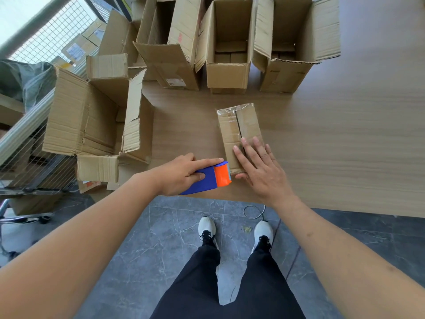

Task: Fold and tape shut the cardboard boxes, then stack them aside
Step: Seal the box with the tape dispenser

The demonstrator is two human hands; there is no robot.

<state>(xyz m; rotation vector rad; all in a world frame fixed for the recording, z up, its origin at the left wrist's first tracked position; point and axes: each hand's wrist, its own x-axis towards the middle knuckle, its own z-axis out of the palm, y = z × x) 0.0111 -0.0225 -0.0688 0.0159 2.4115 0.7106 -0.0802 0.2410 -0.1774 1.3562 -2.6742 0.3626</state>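
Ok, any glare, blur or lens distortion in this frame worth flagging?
Head view: strong wide-angle bending at the edges, forearms stretched; daylight blows out the window; mild glare on the tape across the small box; both hands, left hand and right hand, and the tape dispenser are sharp.

Only one view here, a wide-angle camera worn on the person's head, and it looked forward and steeply down. It sat close enough that both bare forearms filled the bottom corners, with the grey marble-look floor tiles (pixel 161 229) straight below. Further up it took in the light wooden tabletop (pixel 333 143), edges bent by the lens. No second view to overlap with.
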